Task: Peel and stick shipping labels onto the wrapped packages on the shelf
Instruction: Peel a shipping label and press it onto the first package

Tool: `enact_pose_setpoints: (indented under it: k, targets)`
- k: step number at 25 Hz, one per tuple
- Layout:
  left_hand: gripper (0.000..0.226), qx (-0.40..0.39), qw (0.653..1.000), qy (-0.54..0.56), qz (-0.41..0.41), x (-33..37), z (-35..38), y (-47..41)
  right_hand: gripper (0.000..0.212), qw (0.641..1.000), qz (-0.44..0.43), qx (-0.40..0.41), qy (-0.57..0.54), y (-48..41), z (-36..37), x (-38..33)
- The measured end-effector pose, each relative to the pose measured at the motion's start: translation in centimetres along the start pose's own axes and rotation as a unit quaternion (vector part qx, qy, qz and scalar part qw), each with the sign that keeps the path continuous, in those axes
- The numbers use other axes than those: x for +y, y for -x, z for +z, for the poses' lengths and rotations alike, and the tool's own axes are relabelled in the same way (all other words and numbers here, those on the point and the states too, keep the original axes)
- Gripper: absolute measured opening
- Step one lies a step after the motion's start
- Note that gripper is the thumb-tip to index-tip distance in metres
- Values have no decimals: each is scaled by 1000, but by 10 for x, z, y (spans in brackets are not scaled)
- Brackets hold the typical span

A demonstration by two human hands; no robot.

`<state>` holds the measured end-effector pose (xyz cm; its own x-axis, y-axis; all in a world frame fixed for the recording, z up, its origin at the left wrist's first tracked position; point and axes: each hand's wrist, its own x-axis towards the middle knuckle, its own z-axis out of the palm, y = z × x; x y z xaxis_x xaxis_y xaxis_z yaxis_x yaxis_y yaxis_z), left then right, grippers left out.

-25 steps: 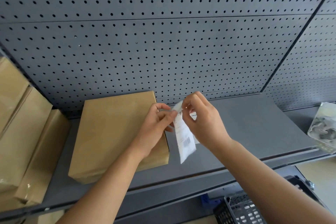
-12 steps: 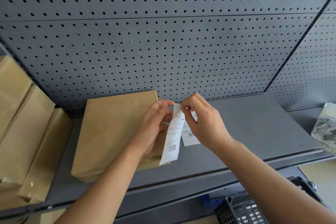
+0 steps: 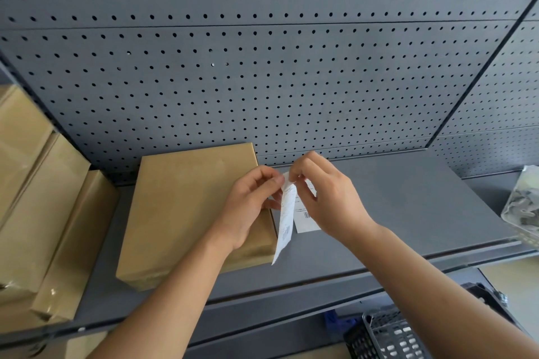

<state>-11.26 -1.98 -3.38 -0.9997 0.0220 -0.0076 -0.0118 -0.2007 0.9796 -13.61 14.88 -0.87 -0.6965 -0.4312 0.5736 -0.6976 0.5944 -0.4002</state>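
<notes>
A: Pinching is seen at the top edge of the label [image 3: 286, 214]: the left hand [image 3: 248, 207] and the right hand [image 3: 326, 198] are both closed on it, thumb against forefinger, above the shelf [image 3: 408, 213], just right of the flat package [image 3: 192, 213].

B: How is the label judged to handle?

A: Very light and limp. It hangs in a twisted strip below the fingers and is expected to curl or stick to itself once the backing is off. It is best held by the corners only, adhesive face kept off the skin.

B: And the package?

A: Stiff and flat, wrapped in brown paper; a firm face for pressing is offered. No label is visible on its top.

B: What is hidden?

A: The split between label and backing is covered by the fingertips, so the progress of the peel cannot be told. A second sheet [image 3: 306, 220] lies on the shelf, half hidden behind the right hand. The print is too small to be read. More packages [image 3: 43, 213] are cut off at the left edge, a basket [image 3: 388, 335] at the bottom.
</notes>
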Motion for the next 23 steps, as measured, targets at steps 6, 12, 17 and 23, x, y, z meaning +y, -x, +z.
enact_pose_setpoints:
  k: [6,12,17,23]
  targets:
    - [17,52,998,-8,-20,-1,1,-1,20,999,17,18,-28,2,-5,4]
    - [13,84,996,-1,-20,-1,3,-2,39,996,43,71,-45,-1,-20,11]
    - [34,68,996,-59,-22,1,5,0,25,994,52,92,-40,-3,-26,14]
    - [32,61,997,-26,-41,3,6,0,21,992,72,90,-40,-4,-33,15]
